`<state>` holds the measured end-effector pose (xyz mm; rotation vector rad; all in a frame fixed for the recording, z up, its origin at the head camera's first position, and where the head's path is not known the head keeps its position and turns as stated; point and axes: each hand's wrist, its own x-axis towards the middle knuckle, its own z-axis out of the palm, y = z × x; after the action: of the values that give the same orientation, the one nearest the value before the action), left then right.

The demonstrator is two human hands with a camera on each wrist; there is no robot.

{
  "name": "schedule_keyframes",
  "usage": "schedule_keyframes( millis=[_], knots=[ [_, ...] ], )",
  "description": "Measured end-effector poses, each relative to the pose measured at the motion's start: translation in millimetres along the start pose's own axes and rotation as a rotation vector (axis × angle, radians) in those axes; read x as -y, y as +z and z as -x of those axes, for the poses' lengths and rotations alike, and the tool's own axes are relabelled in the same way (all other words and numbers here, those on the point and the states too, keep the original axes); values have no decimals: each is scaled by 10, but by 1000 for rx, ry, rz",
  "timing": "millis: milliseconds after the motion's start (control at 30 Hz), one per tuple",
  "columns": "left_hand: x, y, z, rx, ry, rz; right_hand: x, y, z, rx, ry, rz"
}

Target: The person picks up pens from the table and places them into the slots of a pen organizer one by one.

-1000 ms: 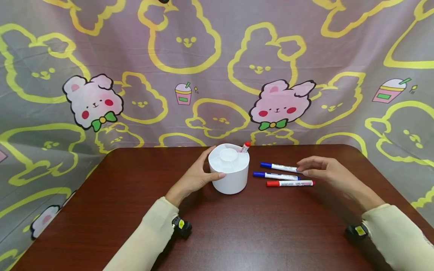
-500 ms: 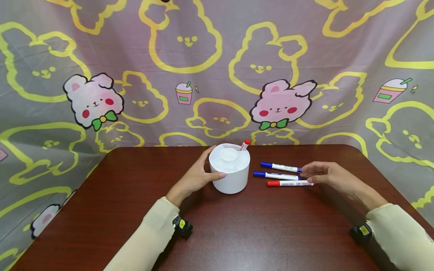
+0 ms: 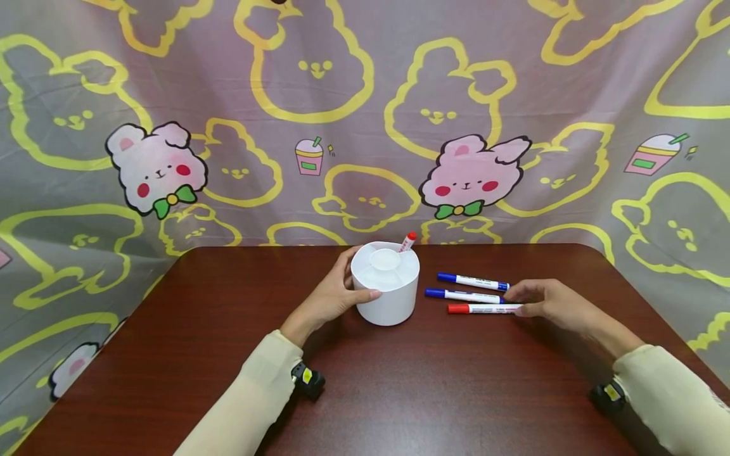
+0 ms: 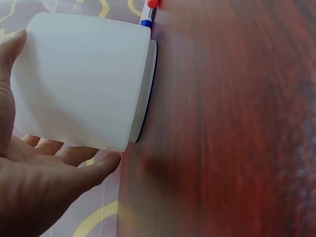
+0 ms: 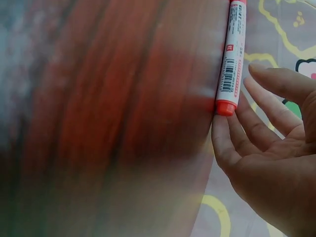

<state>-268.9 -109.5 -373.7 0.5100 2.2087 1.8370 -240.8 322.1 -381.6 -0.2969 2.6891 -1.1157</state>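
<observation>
A white round pen holder (image 3: 388, 307) with a raised ring on top stands at the table's middle, a red-capped marker (image 3: 407, 242) leaning in it. My left hand (image 3: 333, 297) grips its side, thumb across the front and fingers around the far side. To its right lie two blue-capped markers, the back blue marker (image 3: 467, 282) and the front blue marker (image 3: 464, 296), with a red marker (image 3: 485, 309) nearest me. My right hand (image 3: 556, 306) reaches to the red marker's right end. In the right wrist view, its thumb stands apart from the barrel and its fingers are loosely bent.
The dark brown wooden table (image 3: 399, 392) extends around both hands. Behind it hangs a patterned curtain (image 3: 353, 95) with cartoon bears, close to the table's back edge. A wrist camera (image 3: 308, 380) sits under the left sleeve, another camera (image 3: 609, 394) under the right.
My right hand has moved from the back blue marker down toward the red marker's end. The marker in the holder leans a little further left. My left hand keeps its grip.
</observation>
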Motion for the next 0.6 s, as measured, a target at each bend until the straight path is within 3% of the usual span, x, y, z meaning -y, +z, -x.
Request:
schedule_keyframes(
  millis=[367, 600],
  knots=[
    [-14, 8, -9, 9, 0, -7, 20, 45, -4, -7, -24, 25],
    [-18, 7, -12, 9, 3, -29, 32, 72, -3, -12, -91, 82]
  ],
)
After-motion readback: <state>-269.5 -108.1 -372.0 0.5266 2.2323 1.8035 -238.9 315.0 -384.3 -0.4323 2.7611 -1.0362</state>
